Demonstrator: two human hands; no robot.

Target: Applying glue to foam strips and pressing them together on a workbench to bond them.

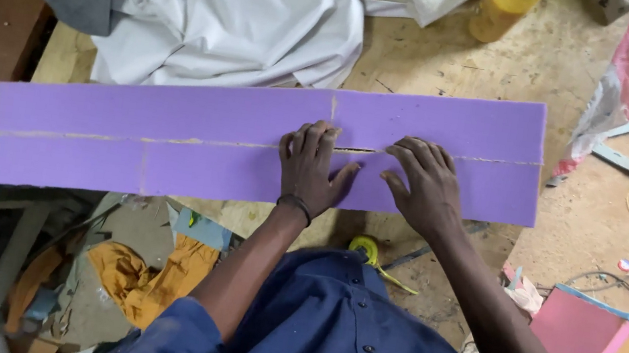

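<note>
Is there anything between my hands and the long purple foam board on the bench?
Nothing visible: the left hand and right hand both lie flat, directly on the long purple foam board, beside its lengthwise seam.

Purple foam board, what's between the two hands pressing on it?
In the head view, only bare purple foam board lies between the left hand and right hand, crossed by the board's lengthwise seam.
</note>
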